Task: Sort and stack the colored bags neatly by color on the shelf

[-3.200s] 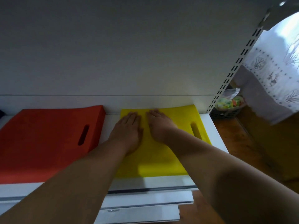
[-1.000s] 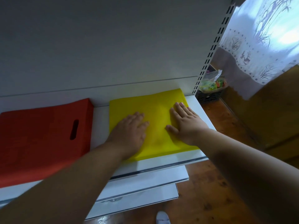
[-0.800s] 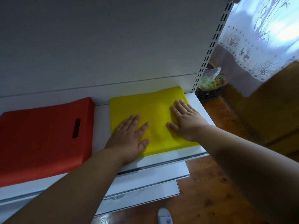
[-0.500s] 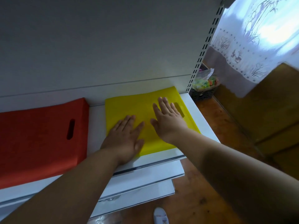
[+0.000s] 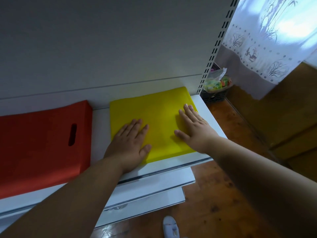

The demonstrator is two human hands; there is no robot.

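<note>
- The yellow bags [image 5: 154, 115] lie flat as one stack at the right end of the shelf [image 5: 208, 115]. The back edge of the stack is close to the back wall, and the front edge is near the front edge of the shelf.
- The left hand [image 5: 129, 143] rests flat on the front left corner of the yellow stack. Its fingers are straight and a little spread, and it grips nothing. I think it presses this corner down so the thin bags do not slide.
- The right hand [image 5: 193, 129] lies flat along the right edge of the stack, with fingers straight and pointing to the back of the shelf. It also holds nothing. It seems to push and smooth this side so the edges come in line.
- The hands are apart, one at each side. This probably lets the person square the whole stack at once.
- The red bags [image 5: 41, 143] lie in their own stack at the left part of the shelf. A bare white strip of shelf is between the two colours, so they stay separate.
- The handle hole of the red stack faces the yellow side. I cannot see a handle hole in the yellow bags.
- No loose bag is in view, so the sorting looks almost finished.
</note>
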